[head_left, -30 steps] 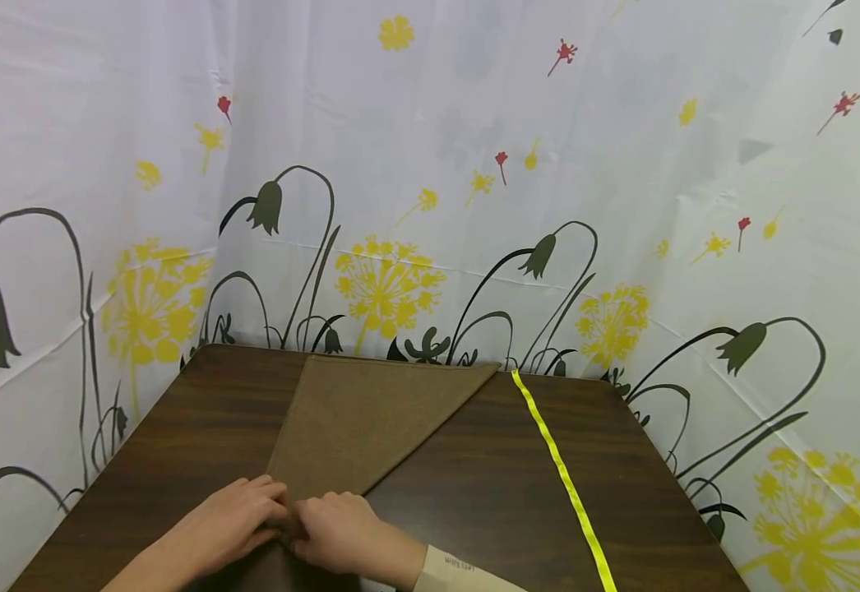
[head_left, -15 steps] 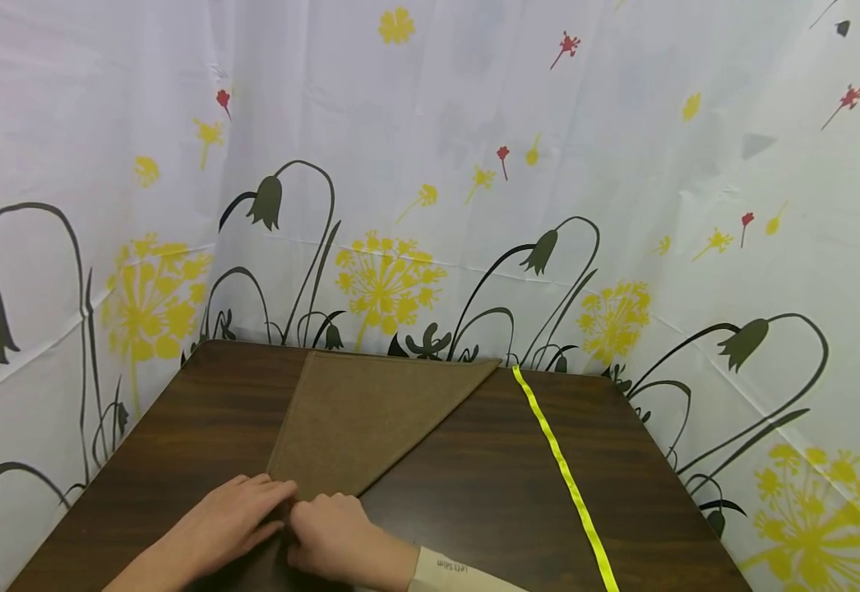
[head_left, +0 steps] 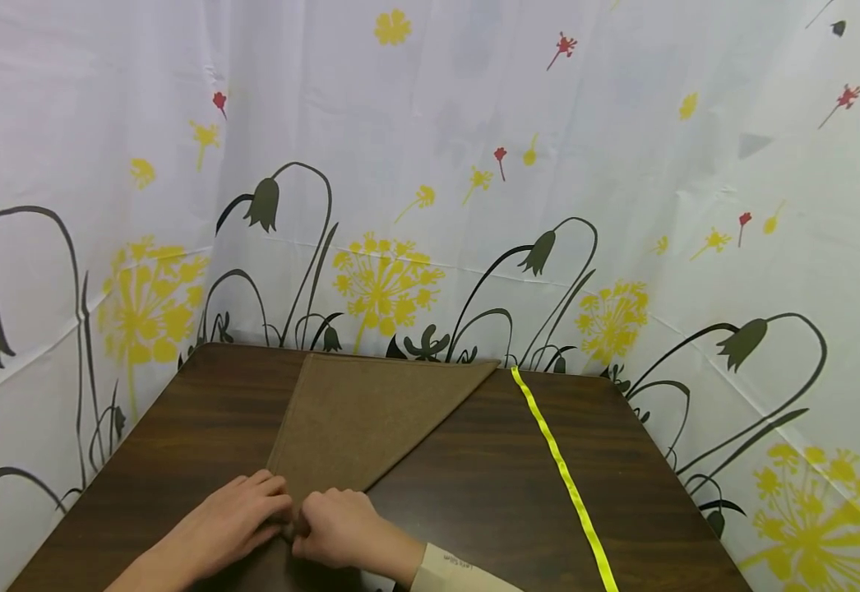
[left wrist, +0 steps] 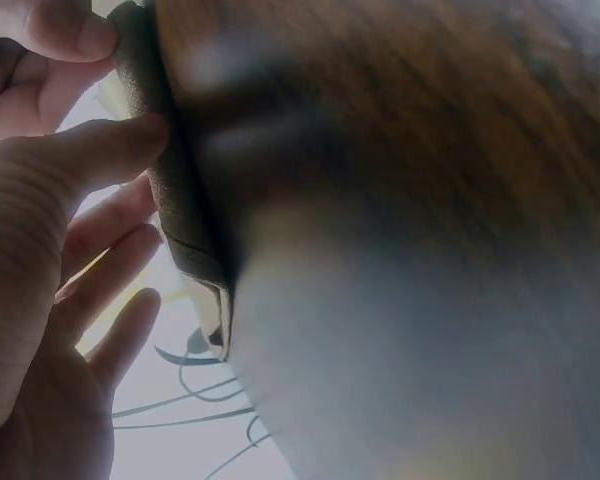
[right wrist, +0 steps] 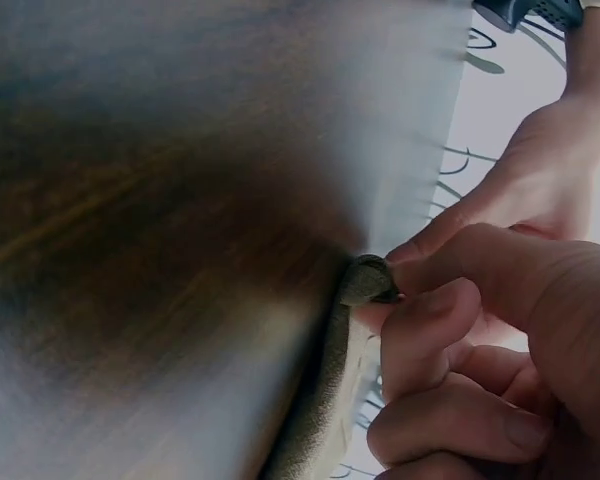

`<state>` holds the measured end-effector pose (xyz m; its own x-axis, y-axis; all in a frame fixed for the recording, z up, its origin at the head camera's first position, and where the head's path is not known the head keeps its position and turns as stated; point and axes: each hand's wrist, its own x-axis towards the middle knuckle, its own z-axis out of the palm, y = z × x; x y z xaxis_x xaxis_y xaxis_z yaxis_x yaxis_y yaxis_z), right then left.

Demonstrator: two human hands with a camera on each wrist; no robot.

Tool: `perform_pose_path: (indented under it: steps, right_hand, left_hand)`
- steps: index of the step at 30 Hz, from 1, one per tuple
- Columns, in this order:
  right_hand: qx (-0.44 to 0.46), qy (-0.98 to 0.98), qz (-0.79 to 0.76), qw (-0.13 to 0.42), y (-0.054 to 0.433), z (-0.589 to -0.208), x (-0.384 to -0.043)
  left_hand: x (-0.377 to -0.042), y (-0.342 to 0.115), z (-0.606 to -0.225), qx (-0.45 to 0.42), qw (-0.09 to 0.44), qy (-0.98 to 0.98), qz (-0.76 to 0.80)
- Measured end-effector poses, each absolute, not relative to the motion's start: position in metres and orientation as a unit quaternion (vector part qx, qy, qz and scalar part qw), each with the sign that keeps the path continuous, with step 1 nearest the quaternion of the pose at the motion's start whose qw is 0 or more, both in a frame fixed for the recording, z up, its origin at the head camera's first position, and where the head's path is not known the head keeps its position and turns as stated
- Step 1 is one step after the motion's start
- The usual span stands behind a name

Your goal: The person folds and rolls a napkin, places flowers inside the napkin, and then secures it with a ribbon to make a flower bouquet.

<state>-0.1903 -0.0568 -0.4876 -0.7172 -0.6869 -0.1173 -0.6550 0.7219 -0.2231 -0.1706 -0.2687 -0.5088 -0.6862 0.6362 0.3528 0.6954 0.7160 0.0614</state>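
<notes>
A brown cloth napkin (head_left: 371,411) lies on the dark wooden table, its far side straight along the back edge and tapering to a point at the right. Its near end is rolled up; that roll (left wrist: 152,150) shows as a thick tube in the left wrist view. My left hand (head_left: 233,522) holds the roll, thumb on the near side and fingers behind it. Beside it, my right hand (head_left: 344,530) pinches the roll with curled fingers. In the right wrist view the coiled end (right wrist: 368,280) sits at the thumb tips.
A yellow ribbon-like strip (head_left: 559,460) runs from back to front along the right part of the table (head_left: 467,469). Behind the table hangs a white curtain (head_left: 415,107) with printed flowers.
Both hands stay at the near end of the napkin with small finger movements. My left fingers reached forward over the roll, then drew back slightly. The flat part of the napkin keeps its place.
</notes>
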Motion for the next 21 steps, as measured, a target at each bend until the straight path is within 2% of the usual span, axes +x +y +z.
perform_pose_path:
  steps: [5,13,21]
  right_hand:
    - [-0.372,0.921,-0.073,0.093,-0.0531,-0.4859,-0.1923]
    - [-0.353,0.927,-0.064,0.11,-0.0536,-0.4844,-0.1973]
    - [-0.374,0.924,-0.039,0.066,-0.0539,-0.4851,-0.1923]
  left_hand:
    - [-0.1731,-0.2656,-0.5093,-0.376,0.198,-0.899,-0.108]
    - [-0.1764,-0.2658,-0.5091,-0.382,0.185,-0.897,-0.126]
    - [-0.1785,-0.2651,-0.5066,-0.381,0.172,-0.898,-0.138]
